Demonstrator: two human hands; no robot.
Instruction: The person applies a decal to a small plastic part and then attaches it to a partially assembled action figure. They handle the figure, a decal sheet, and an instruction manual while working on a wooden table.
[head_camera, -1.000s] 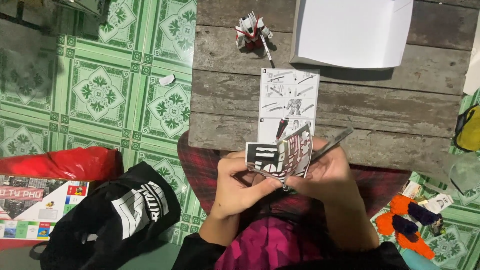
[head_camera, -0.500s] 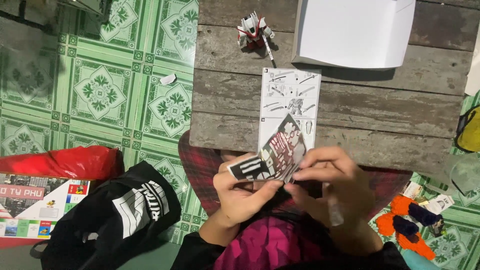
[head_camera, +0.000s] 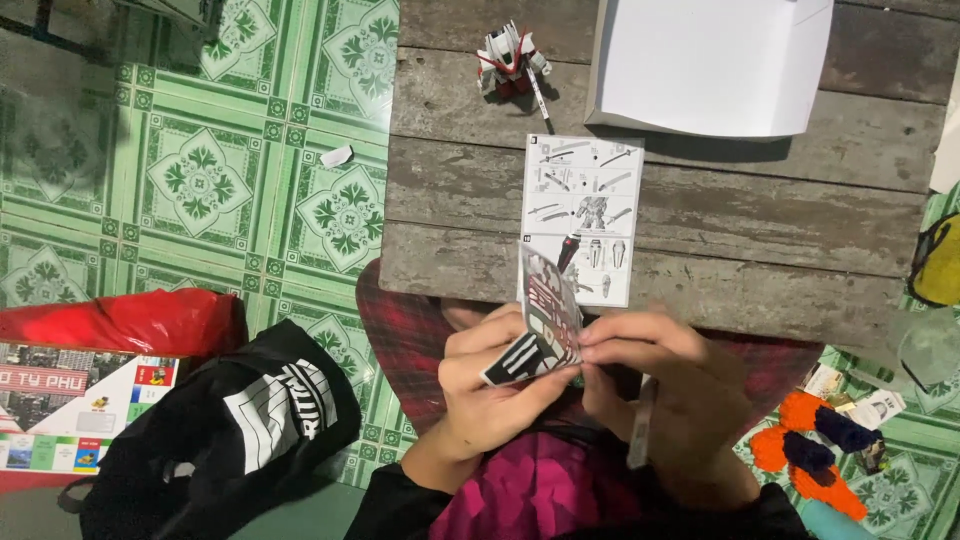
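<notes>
Both hands pinch a small sticker sheet above the lap, at the near edge of the desk.

The left hand (head_camera: 490, 385) grips the sticker sheet (head_camera: 540, 325) by its lower corner, thumb and fingers pressed on it; the right hand (head_camera: 660, 390) nips its right edge with the fingertips and has a thin grey tool (head_camera: 640, 425) tucked under the palm. The sheet looks light, thin and bendy, likely glossy, so it is best held by the margins. On the desk (head_camera: 760, 230) lie an instruction leaflet (head_camera: 585, 200), a white box (head_camera: 710, 65) and a small robot model (head_camera: 512, 55).
</notes>
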